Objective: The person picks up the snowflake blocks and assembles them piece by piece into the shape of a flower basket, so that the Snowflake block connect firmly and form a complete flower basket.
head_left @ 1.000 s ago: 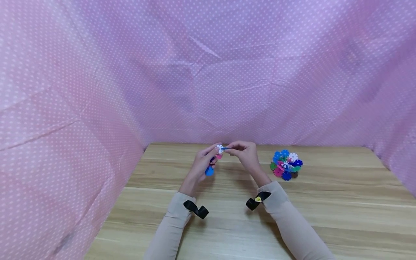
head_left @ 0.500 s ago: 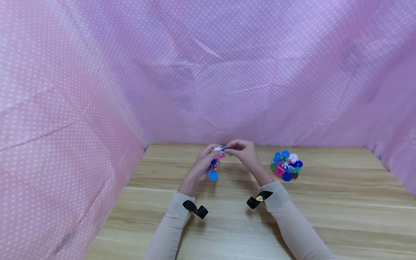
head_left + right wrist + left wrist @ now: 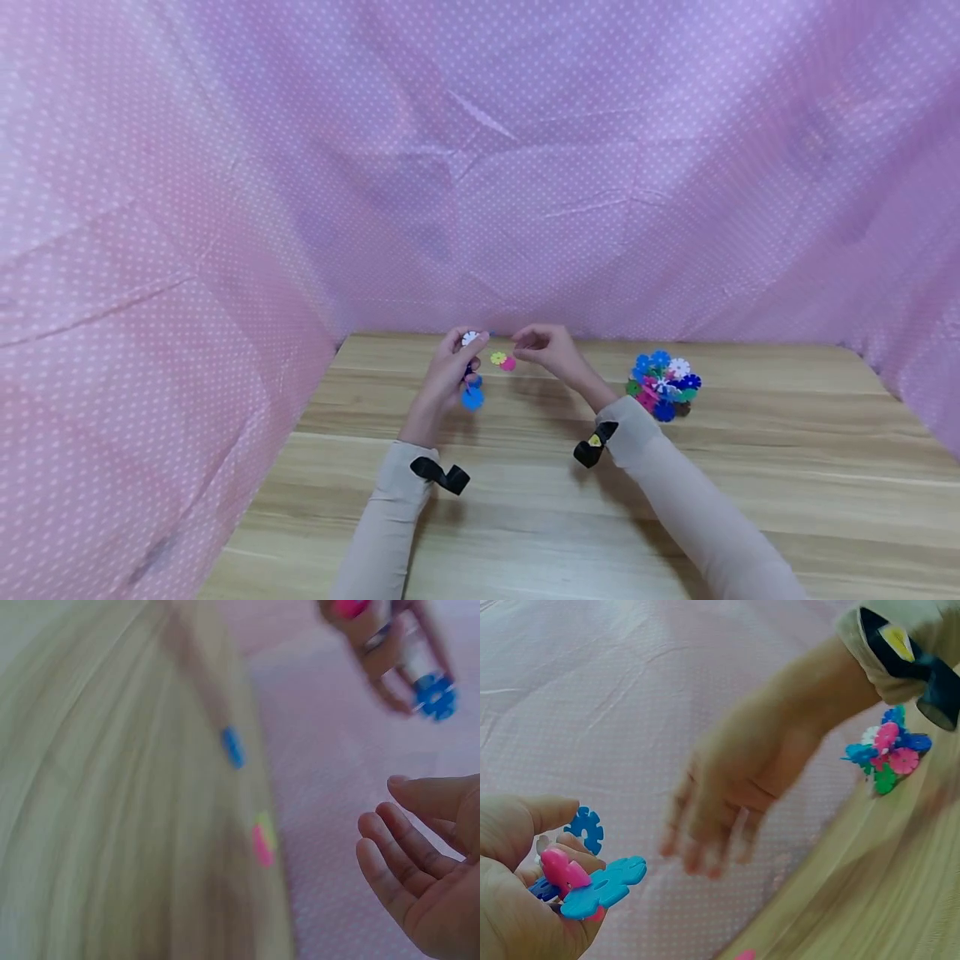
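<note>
My left hand [image 3: 444, 372] grips a small joined cluster of plastic snowflake discs. Its white disc [image 3: 470, 338] sits by the thumb, and a light blue disc [image 3: 472, 398] hangs below the palm. In the left wrist view a pink disc [image 3: 564, 871] and another blue disc [image 3: 586, 829] also show in the cluster; the fingers partly cover it. Apart from it, to the right, my right hand [image 3: 557, 354] holds nothing, its fingers loosely bent. Between the hands a yellow disc [image 3: 498, 358] and a pink disc [image 3: 508, 364] lie on the table.
A built-up ball of many-coloured snowflake discs [image 3: 664, 387] stands on the wooden table [image 3: 787, 467], right of my right hand. Pink dotted cloth [image 3: 570, 208] rises behind the table's far edge and along its sides. Black straps [image 3: 441, 475] are on both wrists.
The right hand has let go of the blue disc, which now stays with the left hand's cluster. The left hand has moved left with the cluster, uncovering the yellow and pink discs.
</note>
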The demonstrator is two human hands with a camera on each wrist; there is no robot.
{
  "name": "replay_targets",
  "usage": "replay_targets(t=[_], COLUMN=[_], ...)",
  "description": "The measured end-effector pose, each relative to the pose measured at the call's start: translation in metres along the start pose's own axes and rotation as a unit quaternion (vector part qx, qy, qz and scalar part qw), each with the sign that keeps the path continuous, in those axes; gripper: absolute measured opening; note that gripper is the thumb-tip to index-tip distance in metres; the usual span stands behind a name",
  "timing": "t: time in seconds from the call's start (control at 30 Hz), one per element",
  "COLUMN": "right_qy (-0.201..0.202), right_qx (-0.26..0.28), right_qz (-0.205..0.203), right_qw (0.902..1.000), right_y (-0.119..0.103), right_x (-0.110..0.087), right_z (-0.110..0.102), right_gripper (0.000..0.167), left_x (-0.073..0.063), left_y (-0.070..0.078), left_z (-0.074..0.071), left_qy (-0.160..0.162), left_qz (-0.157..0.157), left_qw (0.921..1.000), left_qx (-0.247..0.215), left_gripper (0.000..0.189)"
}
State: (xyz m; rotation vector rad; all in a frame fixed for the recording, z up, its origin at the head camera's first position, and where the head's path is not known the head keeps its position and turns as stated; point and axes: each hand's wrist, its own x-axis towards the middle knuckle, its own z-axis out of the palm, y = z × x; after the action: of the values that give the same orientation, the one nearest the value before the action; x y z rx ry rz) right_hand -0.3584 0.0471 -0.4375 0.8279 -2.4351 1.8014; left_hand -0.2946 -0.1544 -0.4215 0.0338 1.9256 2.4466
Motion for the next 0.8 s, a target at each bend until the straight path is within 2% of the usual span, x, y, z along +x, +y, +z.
replay_targets(t=[0.17, 0.27, 0.53, 0.8], right_qy=[-0.043, -0.061, -0.093, -0.095], right_qx=[-0.053, -0.068, -0.051, -0.044], right_qz=[0.048, 0.07, 0.105, 0.137], right_qw=[0.9966, 0.9933, 0.9888, 0.985], right_y=[0.019, 0.028, 0.05, 0.055], right_x=[0.011, 0.017, 0.029, 0.034], right_z=[0.006, 0.008, 0.009, 0.009], right_gripper=[0.028, 0.032, 0.04, 0.042], left_x=[0.002, 0.004, 0.006, 0.008], left_y=[0.002, 0.003, 0.003, 0.0], left_z=[-0.007, -0.009, -0.01, -0.013], left_qy=[-0.006, -0.008, -0.02, -0.016], left_qz=[0.02, 0.021, 0.011, -0.009], left_qw=[0.9998, 0.9997, 0.9997, 0.9997], left_qx=[0.005, 0.005, 0.008, 0.017], left_gripper=[0.024, 0.03, 0.037, 0.037])
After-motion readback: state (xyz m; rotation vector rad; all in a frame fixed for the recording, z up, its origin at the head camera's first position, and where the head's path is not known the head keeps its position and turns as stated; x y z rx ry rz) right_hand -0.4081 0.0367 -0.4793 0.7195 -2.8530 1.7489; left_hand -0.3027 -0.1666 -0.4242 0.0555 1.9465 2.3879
